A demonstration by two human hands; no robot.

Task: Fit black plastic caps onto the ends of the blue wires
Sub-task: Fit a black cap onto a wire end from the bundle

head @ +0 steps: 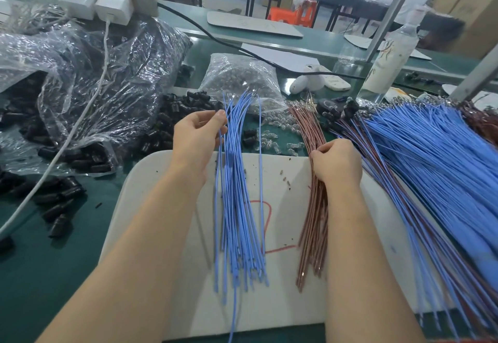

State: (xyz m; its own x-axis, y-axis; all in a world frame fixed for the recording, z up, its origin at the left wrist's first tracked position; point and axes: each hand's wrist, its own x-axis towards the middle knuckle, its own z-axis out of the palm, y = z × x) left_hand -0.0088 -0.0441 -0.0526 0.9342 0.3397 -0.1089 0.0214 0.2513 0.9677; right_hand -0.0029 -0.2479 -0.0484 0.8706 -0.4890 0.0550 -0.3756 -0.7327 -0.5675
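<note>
Fingers [219, 115] of left hand [195, 140] pinch blue wires [237, 181]; right hand [338, 163] grips brown wires [314, 235].
Wires point at the board's [291, 202] far edge; black caps [165, 127] lie just left.

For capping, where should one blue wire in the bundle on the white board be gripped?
Probably pinch one strand near its far end, where the blue wire bundle fans apart, coming from the left beside the left hand; at mid-length the strands lie packed together.
</note>
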